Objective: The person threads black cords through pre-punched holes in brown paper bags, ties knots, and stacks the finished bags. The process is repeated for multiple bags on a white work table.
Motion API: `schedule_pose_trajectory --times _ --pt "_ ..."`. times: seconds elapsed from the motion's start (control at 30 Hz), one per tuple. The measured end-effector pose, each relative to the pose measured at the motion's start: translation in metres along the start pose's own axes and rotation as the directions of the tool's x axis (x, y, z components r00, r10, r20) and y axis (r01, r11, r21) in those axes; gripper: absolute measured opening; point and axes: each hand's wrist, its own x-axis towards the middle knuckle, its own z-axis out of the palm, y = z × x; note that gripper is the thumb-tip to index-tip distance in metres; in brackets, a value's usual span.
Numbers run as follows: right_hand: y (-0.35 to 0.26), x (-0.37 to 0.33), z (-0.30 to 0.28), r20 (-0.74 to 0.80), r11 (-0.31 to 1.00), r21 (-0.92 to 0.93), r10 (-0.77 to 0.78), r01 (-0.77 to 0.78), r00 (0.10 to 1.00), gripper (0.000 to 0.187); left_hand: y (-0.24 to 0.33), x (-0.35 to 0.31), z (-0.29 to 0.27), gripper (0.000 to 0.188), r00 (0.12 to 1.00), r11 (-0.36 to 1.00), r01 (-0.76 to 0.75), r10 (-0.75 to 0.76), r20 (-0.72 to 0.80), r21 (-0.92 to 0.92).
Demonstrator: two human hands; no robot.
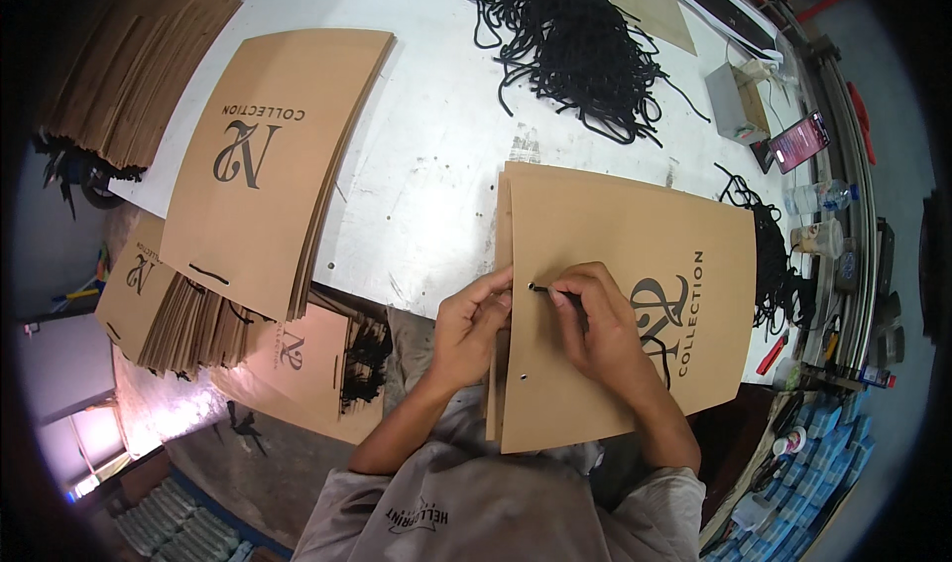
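Observation:
A brown paper bag (595, 215) with dark print lies on top of a few others at the table's near edge. My left hand (470, 329) grips the bag at its left edge, with the fingertips partly behind the paper. Over the bag's front, my right hand (598, 324) pinches a black cord (540, 287) at the upper of two holes. The cord's tail (666, 362) shows beyond my right wrist. Nearer me, the lower hole (524, 376) has no cord in it.
A stack of bags with black cord handles (278, 145) stands at left. Loose black cords (570, 46) lie in a heap at the far side, more cords (769, 245) at right. Along the right edge are a phone (799, 142), a bottle (821, 197), a cup (817, 238) and a red cutter (773, 354).

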Motion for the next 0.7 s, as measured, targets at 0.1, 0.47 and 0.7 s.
schedule_pose_trajectory --times 0.1,0.47,0.7 --pt "0.004 -0.001 0.008 -0.021 0.996 -0.063 -0.062 0.061 0.998 0.022 -0.002 0.002 -0.001 0.033 1.0 1.0 -0.011 0.011 0.021 0.001" --pt "0.027 -0.007 0.02 -0.017 0.991 0.1 0.095 -0.093 0.995 0.022 0.013 0.005 -0.013 0.021 0.998 0.906 -0.002 0.028 -0.054 0.424" --pt "0.005 -0.014 0.038 -0.103 0.98 0.198 0.03 -0.009 0.994 0.015 0.037 -0.024 -0.025 0.013 0.994 0.986 -0.068 0.053 0.1 0.149"
